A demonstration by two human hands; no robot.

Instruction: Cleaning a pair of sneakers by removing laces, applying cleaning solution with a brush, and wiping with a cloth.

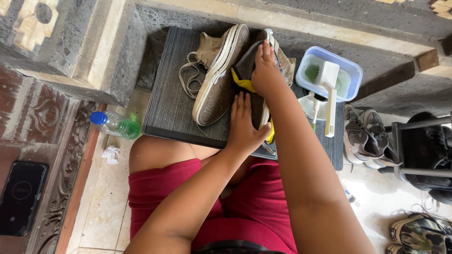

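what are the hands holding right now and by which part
Right hand presses a yellow-edged dark cloth onto a shoe; left hand steadies that shoe near its heel end.

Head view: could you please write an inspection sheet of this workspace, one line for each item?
Surface: dark ribbed mat on a stone step, over a pale tiled floor.
Job's things: two beige shoes; left shoe lies on its side, sole showing; right shoe is under a grey and yellow cloth.
Clutter: plastic bottle, crumpled tissue, tub of green liquid with a white brush, phone, other sneakers.
Hands: left hand flat against the cloth; right hand pressing on top of it.
Cables: nothing seen.
Surroundings: carved wood at the left, dark metal frame at the right.
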